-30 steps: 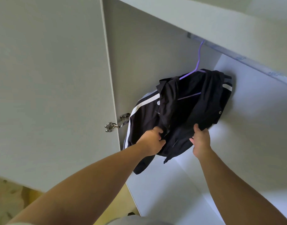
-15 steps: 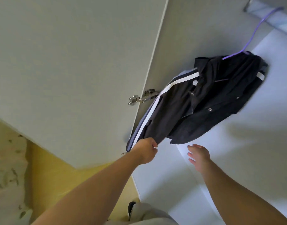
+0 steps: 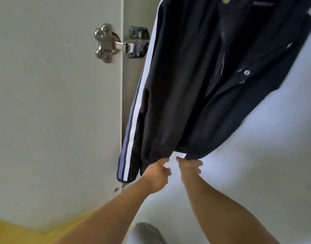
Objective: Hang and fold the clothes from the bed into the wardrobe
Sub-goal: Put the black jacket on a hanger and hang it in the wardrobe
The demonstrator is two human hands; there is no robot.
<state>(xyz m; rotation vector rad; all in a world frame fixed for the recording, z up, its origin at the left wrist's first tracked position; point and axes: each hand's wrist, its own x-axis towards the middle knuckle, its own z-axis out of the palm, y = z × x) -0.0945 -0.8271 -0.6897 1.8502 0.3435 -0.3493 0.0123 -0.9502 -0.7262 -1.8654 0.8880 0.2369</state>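
A dark navy jacket (image 3: 195, 81) with a white and blue stripe down its sleeve hangs inside the wardrobe; its hanger is out of frame above. My left hand (image 3: 155, 175) pinches the bottom hem of the left front panel. Just to its right, my right hand (image 3: 190, 166) grips the hem of the right front panel. Both hands sit close together at the jacket's lower edge, and the two panels are drawn taut down toward them. Silver snap buttons show on the right panel.
The open wardrobe door (image 3: 54, 103) fills the left side, fixed by a metal hinge (image 3: 116, 43). The white inner wall of the wardrobe (image 3: 256, 164) lies behind and right of the jacket. Yellow floor (image 3: 19, 231) shows at the bottom left.
The view has closed in on the jacket. My right hand, open and free half a second ago, now grips the hem. My left hand moved from the sleeve cuff to the front panel's hem.
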